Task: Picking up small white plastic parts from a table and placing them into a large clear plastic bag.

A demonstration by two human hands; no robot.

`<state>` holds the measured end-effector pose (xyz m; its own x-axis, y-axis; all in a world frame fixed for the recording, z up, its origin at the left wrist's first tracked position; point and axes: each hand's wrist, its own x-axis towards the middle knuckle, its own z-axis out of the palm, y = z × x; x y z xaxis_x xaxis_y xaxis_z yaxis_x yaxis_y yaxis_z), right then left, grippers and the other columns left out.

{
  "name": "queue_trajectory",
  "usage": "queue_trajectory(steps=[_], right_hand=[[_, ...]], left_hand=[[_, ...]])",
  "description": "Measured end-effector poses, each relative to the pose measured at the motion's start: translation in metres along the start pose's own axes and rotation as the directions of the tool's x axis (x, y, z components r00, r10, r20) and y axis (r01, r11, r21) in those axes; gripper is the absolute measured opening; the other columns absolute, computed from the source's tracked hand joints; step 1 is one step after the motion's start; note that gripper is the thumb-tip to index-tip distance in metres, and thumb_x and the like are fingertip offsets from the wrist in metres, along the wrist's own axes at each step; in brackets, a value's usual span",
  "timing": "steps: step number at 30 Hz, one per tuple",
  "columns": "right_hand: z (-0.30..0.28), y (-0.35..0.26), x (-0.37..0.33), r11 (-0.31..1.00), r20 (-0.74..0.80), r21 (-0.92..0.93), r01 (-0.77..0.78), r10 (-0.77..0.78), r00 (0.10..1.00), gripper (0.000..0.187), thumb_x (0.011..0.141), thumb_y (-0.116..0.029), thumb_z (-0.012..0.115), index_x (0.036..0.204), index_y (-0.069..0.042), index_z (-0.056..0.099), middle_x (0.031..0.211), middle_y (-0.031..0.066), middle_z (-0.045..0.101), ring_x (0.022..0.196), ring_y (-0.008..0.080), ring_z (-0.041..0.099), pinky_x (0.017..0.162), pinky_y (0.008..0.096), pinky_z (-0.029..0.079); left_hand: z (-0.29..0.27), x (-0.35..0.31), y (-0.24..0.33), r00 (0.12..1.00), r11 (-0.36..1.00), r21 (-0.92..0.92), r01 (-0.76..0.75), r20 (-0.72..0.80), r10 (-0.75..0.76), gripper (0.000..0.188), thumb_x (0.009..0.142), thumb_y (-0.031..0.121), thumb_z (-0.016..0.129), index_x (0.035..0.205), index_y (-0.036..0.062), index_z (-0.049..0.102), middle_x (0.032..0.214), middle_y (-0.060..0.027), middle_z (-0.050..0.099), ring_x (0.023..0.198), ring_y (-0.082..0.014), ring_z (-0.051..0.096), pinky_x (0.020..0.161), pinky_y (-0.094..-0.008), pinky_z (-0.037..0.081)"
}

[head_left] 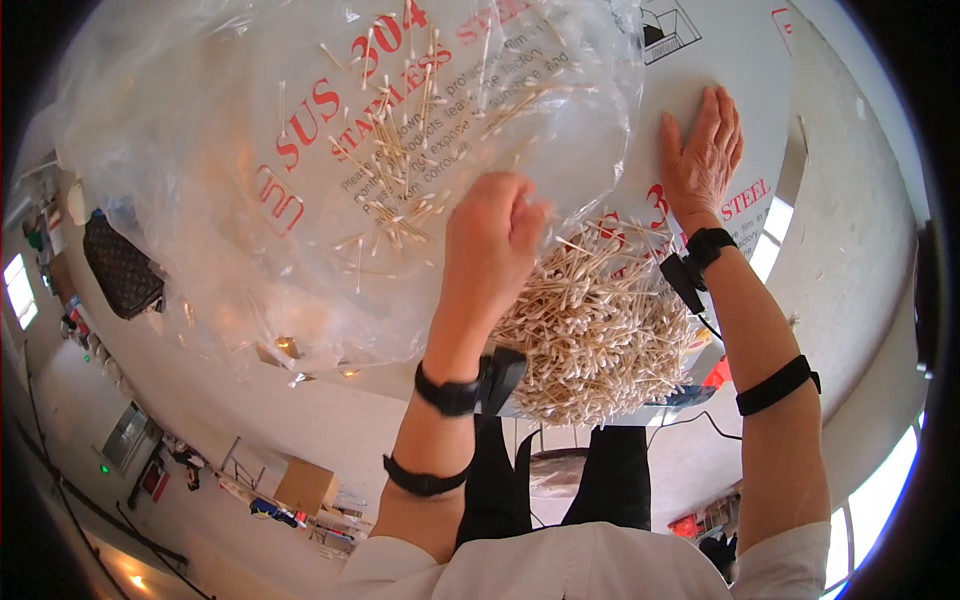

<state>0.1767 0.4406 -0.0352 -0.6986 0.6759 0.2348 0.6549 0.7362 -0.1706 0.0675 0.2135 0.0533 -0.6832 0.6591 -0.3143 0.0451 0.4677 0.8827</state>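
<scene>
My left hand (pixel 492 240) is closed on the edge of a large clear plastic bag (pixel 230 200), lifted up over the table, with several cotton swabs (pixel 405 130) still scattered inside it. Below that hand lies a big heap of wooden-stick cotton swabs (pixel 600 330) on the white table surface (pixel 740 60). My right hand (pixel 703 150) lies flat, fingers together and stretched out, on the table to the right of the heap, holding nothing. Both wrists carry black bands.
The table surface is covered in white protective film with red lettering. A dark patterned bag (pixel 122 265) shows at the left behind the plastic. Cardboard boxes (pixel 305 485) and clutter sit on the floor beyond the table edge.
</scene>
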Motion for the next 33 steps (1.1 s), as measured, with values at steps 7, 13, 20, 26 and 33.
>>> queue_trajectory(steps=[7, 13, 20, 26, 33], right_hand=[[-0.001, -0.005, 0.001, 1.0, 0.01, 0.021, 0.001, -0.001, 1.0, 0.064, 0.089, -0.046, 0.05, 0.137, -0.006, 0.034, 0.144, 0.0142, 0.033, 0.137, 0.0296, 0.025, 0.113, 0.0444, 0.015], [-0.001, -0.002, 0.0, 1.0, -0.006, 0.015, 0.012, -0.012, 1.0, 0.063, 0.09, -0.045, 0.049, 0.138, -0.006, 0.033, 0.144, 0.0143, 0.033, 0.137, 0.0299, 0.025, 0.113, 0.0445, 0.015], [-0.001, -0.007, 0.001, 1.0, 0.009, 0.018, 0.009, -0.009, 1.0, 0.063, 0.09, -0.044, 0.048, 0.138, -0.006, 0.033, 0.145, 0.0146, 0.031, 0.137, 0.0295, 0.024, 0.113, 0.0445, 0.015], [-0.003, 0.0, -0.001, 1.0, 0.024, -0.002, -0.003, 0.003, 1.0, 0.062, 0.091, -0.044, 0.047, 0.138, -0.006, 0.033, 0.145, 0.014, 0.031, 0.138, 0.0288, 0.023, 0.113, 0.0444, 0.015], [-0.002, -0.009, 0.001, 1.0, 0.016, 0.018, -0.005, 0.005, 1.0, 0.063, 0.091, -0.045, 0.046, 0.139, -0.007, 0.033, 0.146, 0.0137, 0.03, 0.138, 0.0293, 0.023, 0.113, 0.0439, 0.014]], left_hand=[[0.008, 0.038, -0.032, 0.927, 0.825, 0.513, -0.236, -0.137, 0.35, 0.015, 0.075, 0.003, 0.064, 0.089, 0.0043, 0.059, 0.08, -0.0113, 0.057, 0.068, -0.0266, 0.056, 0.063, -0.0351, 0.046], [-0.062, 0.022, -0.048, 0.914, 0.939, 0.343, 0.017, -0.387, 0.124, 0.018, 0.074, -0.005, 0.063, 0.089, 0.004, 0.057, 0.087, -0.0125, 0.058, 0.079, -0.0314, 0.057, 0.07, -0.0391, 0.047], [-0.085, 0.038, -0.059, 0.946, 0.733, 0.679, -0.052, -0.202, 0.255, 0.018, 0.072, -0.005, 0.064, 0.085, 0.0046, 0.056, 0.084, -0.0095, 0.058, 0.078, -0.0297, 0.057, 0.068, -0.037, 0.046], [-0.059, -0.005, -0.018, 0.986, 0.968, 0.249, 0.016, -0.162, 0.026, 0.012, 0.073, 0.0, 0.065, 0.082, 0.0037, 0.056, 0.077, -0.0091, 0.055, 0.069, -0.0235, 0.056, 0.061, -0.034, 0.044], [-0.075, 0.059, -0.026, 0.941, 0.947, 0.321, -0.026, -0.312, 0.131, 0.008, 0.075, 0.003, 0.065, 0.08, 0.0009, 0.06, 0.075, -0.012, 0.061, 0.066, -0.0256, 0.06, 0.061, -0.0342, 0.046]])
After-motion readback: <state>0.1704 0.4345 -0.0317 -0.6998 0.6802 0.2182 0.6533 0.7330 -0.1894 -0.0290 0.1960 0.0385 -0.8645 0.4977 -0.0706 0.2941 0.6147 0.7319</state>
